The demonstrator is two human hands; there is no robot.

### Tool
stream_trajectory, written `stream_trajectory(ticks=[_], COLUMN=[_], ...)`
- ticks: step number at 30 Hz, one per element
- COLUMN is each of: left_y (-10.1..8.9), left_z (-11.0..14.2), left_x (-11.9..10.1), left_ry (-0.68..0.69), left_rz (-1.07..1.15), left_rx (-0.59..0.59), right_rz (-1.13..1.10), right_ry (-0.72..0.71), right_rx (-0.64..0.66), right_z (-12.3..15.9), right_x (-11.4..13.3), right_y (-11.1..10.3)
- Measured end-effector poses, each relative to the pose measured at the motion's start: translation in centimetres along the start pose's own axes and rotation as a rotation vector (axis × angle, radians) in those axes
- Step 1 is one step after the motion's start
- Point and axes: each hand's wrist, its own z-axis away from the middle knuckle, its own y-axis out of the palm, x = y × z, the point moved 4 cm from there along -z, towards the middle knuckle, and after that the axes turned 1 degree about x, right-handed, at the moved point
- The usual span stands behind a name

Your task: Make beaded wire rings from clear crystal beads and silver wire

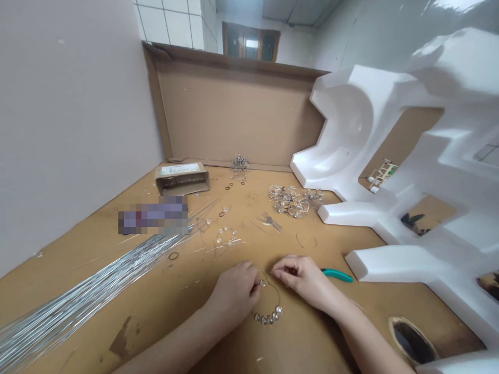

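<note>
A thin wire loop (279,294) lies between two hands set a little apart. It is rounded, with clear, shiny beads (271,319) bunched along the curve nearest the wearer and a single bead (262,283) beside the left hand (242,285), whose fingers are closed on the loop. The right hand (293,272) is bent into a pinch; whether it grips any wire cannot be told.

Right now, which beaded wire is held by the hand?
The nearest beaded wire, in the left hand, with beads along its bottom; the bead loop and wire pile lie farther away, untouched.
</note>
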Motion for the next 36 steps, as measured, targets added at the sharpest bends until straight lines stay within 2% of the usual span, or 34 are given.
stream_trajectory(ticks=[9,13,17,21,24,27,36], left_y=[-0.3,-0.4,-0.6,-1.1,-0.9,-0.5,0.1], left_z=[-0.1,-0.1,0.1,0.3,0.4,0.3,-0.1], left_x=[-0.2,-0.1,-0.1,-0.3,-0.5,-0.5,0.5], left_ry=[0.040,0.062,0.066,0.048,0.040,-0.006,-0.132], left_rz=[0.003,0.033,0.195,0.547,0.858,1.015,1.070], left_rx=[-0.014,-0.041,-0.063,-0.120,-0.034,0.056,0.119], right_rz=[-0.097,-0.258,-0.394,-0.448,-0.489,-0.551,-0.575], right_ry=[0.081,0.159,0.213,0.191,0.165,0.133,0.081], right_rx=[0.026,0.090,0.087,0.102,0.108,0.113,0.088], right_z=[-0.1,-0.2,-0.1,0.0,0.1,0.0,-0.6], right_x=[-0.7,-1.1,-1.0,-0.2,0.2,0.2,-0.3], right_y=[0.2,0.2,-0.5,-0.7,-0.4,0.3,1.1])
